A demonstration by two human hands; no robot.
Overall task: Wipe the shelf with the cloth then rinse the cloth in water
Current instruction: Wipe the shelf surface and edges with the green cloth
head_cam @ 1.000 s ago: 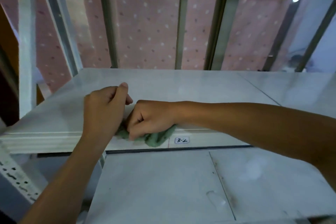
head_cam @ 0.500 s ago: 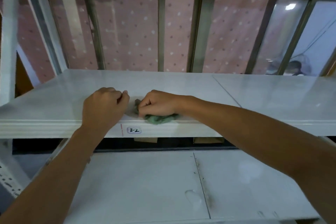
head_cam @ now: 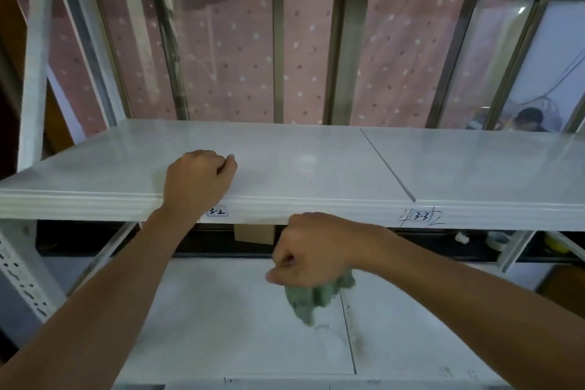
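A person's left hand point(head_cam: 199, 180) is resting on the front edge of the white shelf point(head_cam: 316, 168), fingers clenched on nothing, beside the label point(head_cam: 217, 211) "3-2". The right hand point(head_cam: 311, 250) is gripping a crumpled green cloth point(head_cam: 313, 298), which is hanging bunched below the fist, off the shelf, just under its front edge and above the lower shelf point(head_cam: 221, 326).

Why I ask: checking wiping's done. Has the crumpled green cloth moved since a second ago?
Yes: the green cloth dropped below the white shelf, rightward from the 3-2 label.
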